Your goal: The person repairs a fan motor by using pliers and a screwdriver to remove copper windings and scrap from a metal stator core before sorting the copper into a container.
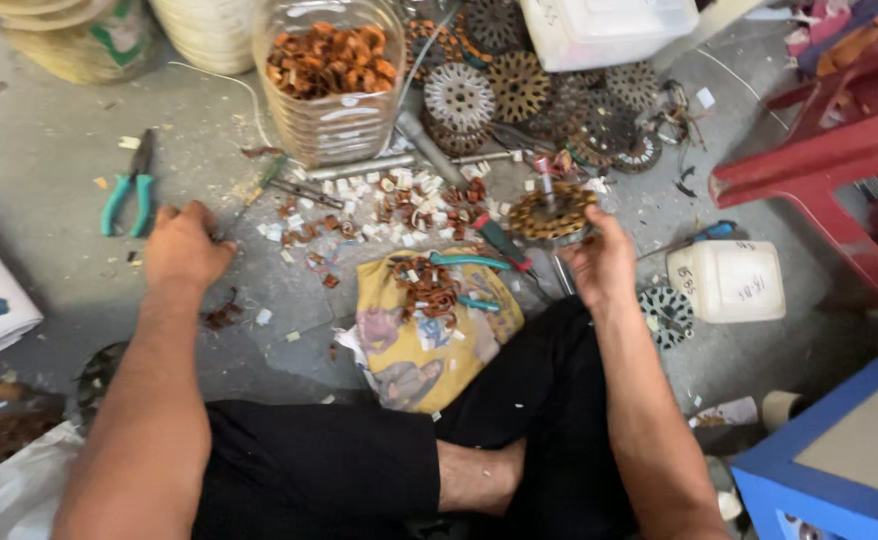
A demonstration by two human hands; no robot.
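Stator core (551, 213), the round toothed disc wound with copper, sits gripped in the right hand (599, 262), just right of the yellow cloth (429, 345). Left of that cloth, the left hand (184, 245) rests loosely curled on the floor (49, 150) beside green-handled pliers (129, 190), holding nothing visible. A firm rim hold, I judge, keeps the core steady.

Soft, even daylight fills the scene, casting only faint shadows under the arms. The clear plastic jar (331, 80) shows mild glare. Edges bend slightly outward, and fine detail is somewhat blurred.
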